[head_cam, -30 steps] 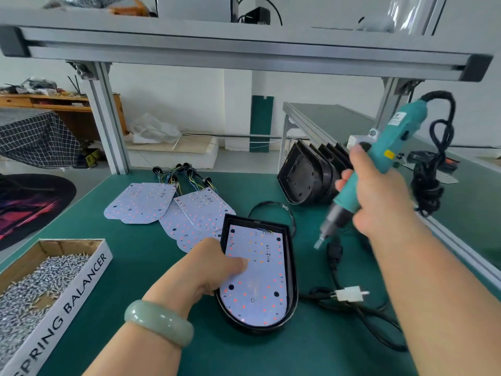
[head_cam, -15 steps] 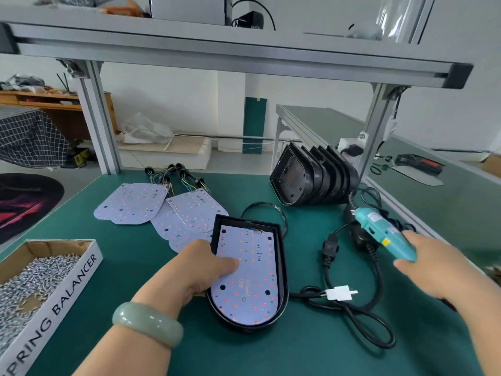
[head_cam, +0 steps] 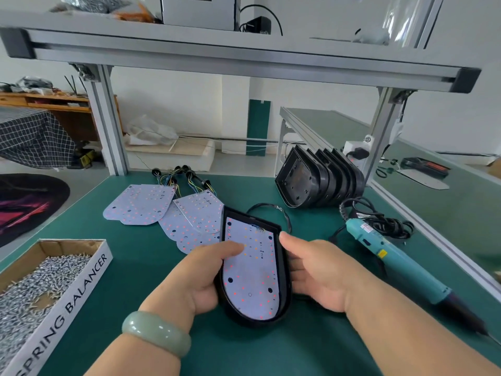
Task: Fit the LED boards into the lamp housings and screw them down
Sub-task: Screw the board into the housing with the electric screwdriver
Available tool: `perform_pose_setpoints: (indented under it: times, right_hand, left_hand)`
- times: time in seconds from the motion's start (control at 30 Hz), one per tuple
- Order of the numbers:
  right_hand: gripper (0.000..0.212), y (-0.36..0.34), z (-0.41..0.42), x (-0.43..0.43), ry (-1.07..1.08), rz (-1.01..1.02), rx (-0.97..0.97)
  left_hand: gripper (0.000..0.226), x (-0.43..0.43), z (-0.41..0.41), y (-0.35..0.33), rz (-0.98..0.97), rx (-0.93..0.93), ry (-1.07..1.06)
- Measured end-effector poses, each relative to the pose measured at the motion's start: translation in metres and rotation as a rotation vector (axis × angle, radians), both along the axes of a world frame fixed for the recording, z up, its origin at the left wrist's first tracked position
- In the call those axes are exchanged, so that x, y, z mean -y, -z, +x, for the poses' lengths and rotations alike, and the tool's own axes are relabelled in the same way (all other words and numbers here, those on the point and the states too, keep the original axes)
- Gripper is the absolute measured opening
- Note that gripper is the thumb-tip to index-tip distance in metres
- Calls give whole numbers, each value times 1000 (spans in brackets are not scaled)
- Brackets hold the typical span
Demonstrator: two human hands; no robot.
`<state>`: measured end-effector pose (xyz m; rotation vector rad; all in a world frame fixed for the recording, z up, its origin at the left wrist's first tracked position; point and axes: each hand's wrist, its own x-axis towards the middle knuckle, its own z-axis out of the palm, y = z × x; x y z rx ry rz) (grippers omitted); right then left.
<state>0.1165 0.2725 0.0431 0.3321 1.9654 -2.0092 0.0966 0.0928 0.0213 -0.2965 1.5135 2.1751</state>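
White LED board [head_cam: 250, 270] inside black housing [head_cam: 283, 270]

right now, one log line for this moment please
left hand: holds housing, thumb on board | right hand: holds housing edge | board: in housing | driver: lying on mat

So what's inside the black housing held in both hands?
An LED board fills the housing, dotted face up. The left hand covers part; anything beneath the board is hidden.
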Motion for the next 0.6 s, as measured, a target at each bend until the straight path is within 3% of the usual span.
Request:
perform_pose_setpoints:
  times: [0.13,0.23,0.37,0.5,0.6]
  right_hand:
    - [21,6,-2,-1,97,-134,54]
    - [25,6,1,0,12,-250,127]
    - [25,4,2,3,-86,-179,24]
    - [23,-10,3,-3,-35,-102,-126]
    - [25,-24,10,-22,20,-17,-236]
  left_hand:
    - [31,-3,0,1,206,39,25]
    - [38,-9,4,1,285,9,102]
    - [49,-8,6,2,295,-122,109]
    - [63,-7,3,-1,160,-284,-141]
    - [45,0,-2,-1,115,-240,-281]
